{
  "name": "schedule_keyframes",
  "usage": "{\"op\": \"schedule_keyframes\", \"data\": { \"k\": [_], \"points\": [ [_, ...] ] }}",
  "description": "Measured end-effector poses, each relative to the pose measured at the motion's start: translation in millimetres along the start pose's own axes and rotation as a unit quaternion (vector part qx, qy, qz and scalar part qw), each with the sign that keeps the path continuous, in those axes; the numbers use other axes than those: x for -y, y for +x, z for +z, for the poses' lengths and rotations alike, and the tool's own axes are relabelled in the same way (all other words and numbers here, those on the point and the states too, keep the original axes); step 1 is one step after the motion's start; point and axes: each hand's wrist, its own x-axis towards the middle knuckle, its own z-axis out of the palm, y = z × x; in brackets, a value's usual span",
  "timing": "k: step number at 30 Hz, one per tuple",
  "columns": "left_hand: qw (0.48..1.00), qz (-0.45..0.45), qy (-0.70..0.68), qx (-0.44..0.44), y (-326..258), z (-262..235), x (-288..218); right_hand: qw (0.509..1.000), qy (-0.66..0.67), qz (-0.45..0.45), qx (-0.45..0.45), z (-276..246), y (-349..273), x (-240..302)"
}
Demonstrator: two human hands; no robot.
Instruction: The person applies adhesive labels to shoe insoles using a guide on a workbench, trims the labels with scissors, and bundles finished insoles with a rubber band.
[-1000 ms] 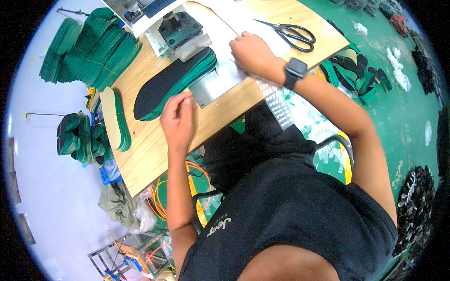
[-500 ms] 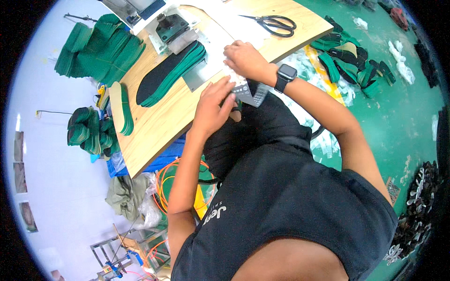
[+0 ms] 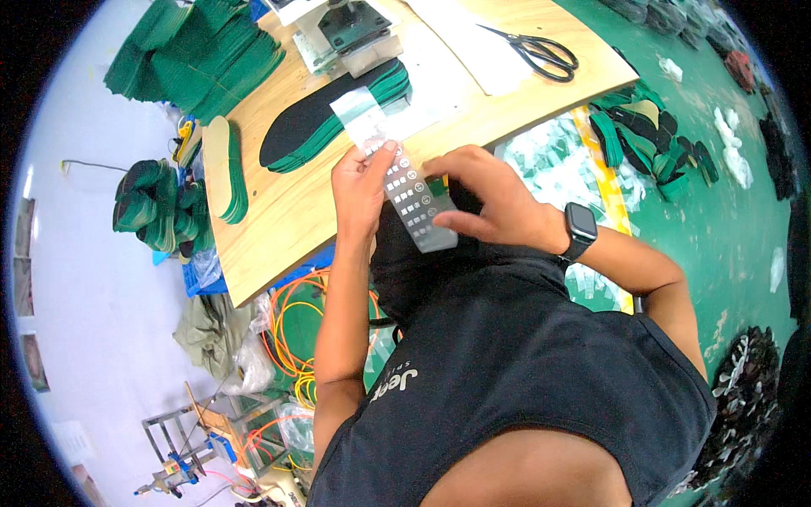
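A translucent strip [image 3: 414,201] with rows of small white printed marks slants over my lap at the table's front edge. My left hand [image 3: 359,190] pinches its upper part between thumb and fingers. To the right of the strip, my right hand [image 3: 498,203], with a dark watch on the wrist, has its thumb and fingers apart. Its thumb tip reaches the strip's edge; whether it touches cannot be made out. Beyond my left hand lies a stack of black and green insoles [image 3: 325,122], partly overlapped by the strip's clear far end.
On the wooden table [image 3: 283,224] are a machine [image 3: 346,34], white sheets [image 3: 469,51], black scissors [image 3: 541,57] and beige-topped insoles [image 3: 221,169]. Tall green insole stacks [image 3: 194,63] rise at the far left. Loose insoles [image 3: 650,135] and clear scraps [image 3: 541,152] lie at the right.
Both hands have drawn back from the table and separated. The strip now stretches out in my left hand, while my right hand has moved down and opened beside it. The view has shifted slightly.
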Motion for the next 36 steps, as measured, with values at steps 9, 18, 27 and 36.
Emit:
{"op": "schedule_keyframes", "data": {
  "k": [9,18,27,36],
  "points": [
    [0.987,0.150,-0.041,-0.033,20.8,-26.4,-30.7,0.891,0.405,0.203,0.024,53.4,69.8,-22.1],
    [0.943,0.228,0.239,-0.050,84.1,-57.2,-53.7,0.885,0.385,0.259,-0.028,48.1,111.0,-40.1],
    [0.765,0.168,0.609,0.128,146.7,-75.8,-46.3,0.774,0.501,0.386,-0.023,40.9,121.0,-57.3],
    [0.727,0.233,0.637,0.105,139.9,-73.8,-43.1,0.735,0.492,0.464,-0.047,37.1,138.7,-59.2]
  ]
}}
